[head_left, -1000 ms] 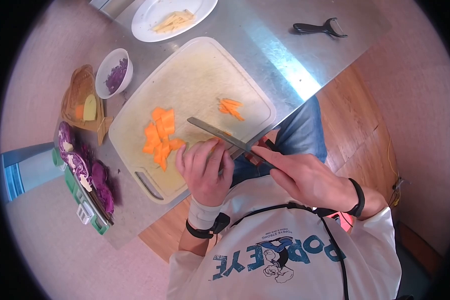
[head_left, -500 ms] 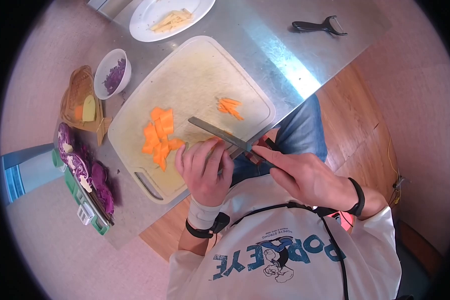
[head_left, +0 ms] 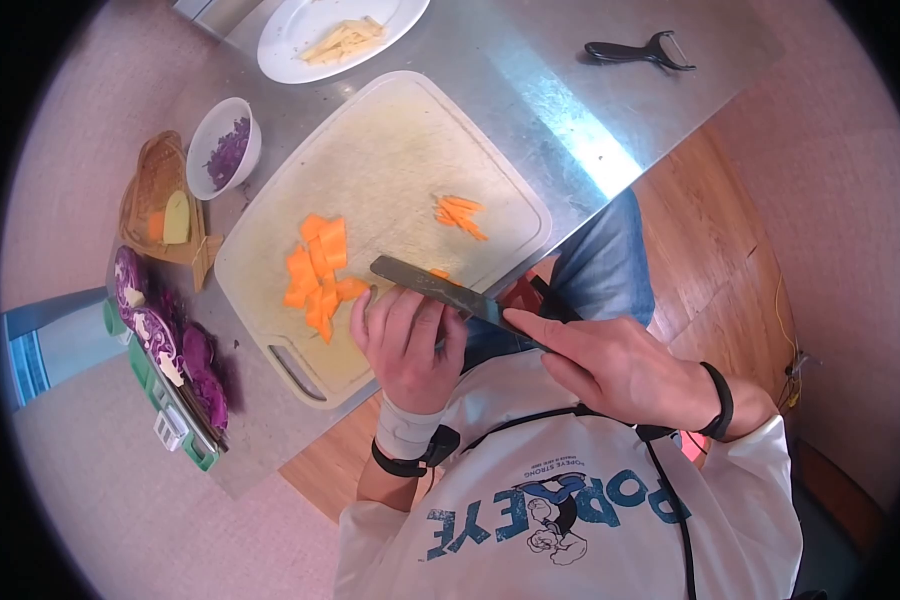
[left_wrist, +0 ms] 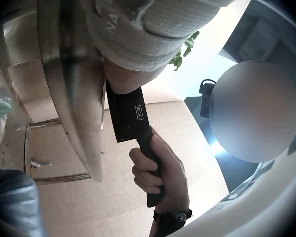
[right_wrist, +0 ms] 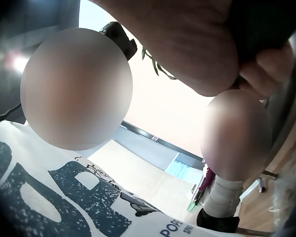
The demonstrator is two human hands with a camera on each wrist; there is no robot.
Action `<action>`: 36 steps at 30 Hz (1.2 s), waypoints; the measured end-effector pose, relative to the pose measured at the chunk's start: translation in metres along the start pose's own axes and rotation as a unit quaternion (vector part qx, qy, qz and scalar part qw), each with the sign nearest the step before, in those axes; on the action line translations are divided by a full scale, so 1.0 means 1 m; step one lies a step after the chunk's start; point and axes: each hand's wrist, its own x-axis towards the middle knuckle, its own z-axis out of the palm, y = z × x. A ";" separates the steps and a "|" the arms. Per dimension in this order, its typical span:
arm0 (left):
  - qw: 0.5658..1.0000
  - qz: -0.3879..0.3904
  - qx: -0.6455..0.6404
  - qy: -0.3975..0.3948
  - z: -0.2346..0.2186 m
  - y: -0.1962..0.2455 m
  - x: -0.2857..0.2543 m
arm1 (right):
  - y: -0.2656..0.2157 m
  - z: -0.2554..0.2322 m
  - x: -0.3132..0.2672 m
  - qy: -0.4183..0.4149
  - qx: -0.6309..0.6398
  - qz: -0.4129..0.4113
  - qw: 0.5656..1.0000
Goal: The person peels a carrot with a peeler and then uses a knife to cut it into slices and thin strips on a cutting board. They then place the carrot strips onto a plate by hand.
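Note:
My right hand (head_left: 620, 365) grips the black handle of a dark-bladed cleaver (head_left: 425, 283), its index finger lying along the top of the handle. The left wrist view shows the right hand's fingers (left_wrist: 145, 170) wrapped round that handle. Bent over the near edge of the white cutting board (head_left: 370, 150), my left hand (head_left: 407, 340) holds down carrot, its fingertips right at the blade and mostly hiding the piece. A bit of carrot (head_left: 440, 273) shows just beyond the blade. Flat carrot slices (head_left: 317, 265) lie left of the blade, thin carrot strips (head_left: 460, 215) to its right.
A black peeler (head_left: 635, 50) lies on the metal table (head_left: 510, 90). At the back are a plate (head_left: 280, 45) of pale strips and a bowl (head_left: 198, 150) of shredded purple cabbage. A wicker basket (head_left: 145, 185), cut purple cabbage (head_left: 155, 325) and a green-framed slicer (head_left: 150, 375) stand left.
The cleaver has tilted so more of its flat face shows, and its tip has dropped slightly toward me. My right hand has shifted a little with it; the left stays nearly still.

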 end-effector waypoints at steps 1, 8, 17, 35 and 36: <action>1.000 0.000 0.000 0.000 0.000 0.000 -0.001 | 0.000 0.000 0.000 0.001 -0.002 -0.007 1.000; 1.000 0.001 0.000 0.001 0.001 0.000 -0.001 | -0.001 -0.001 -0.001 -0.003 -0.002 0.001 1.000; 1.000 -0.002 -0.007 -0.002 0.000 0.000 0.001 | 0.002 0.016 0.011 0.027 -0.046 -0.006 0.999; 1.000 -0.013 -0.012 0.014 0.000 0.003 0.003 | 0.004 0.012 0.012 0.053 0.006 -0.031 0.998; 1.000 -0.013 -0.010 0.017 0.001 0.003 0.002 | 0.003 0.012 0.011 0.037 0.004 -0.022 0.999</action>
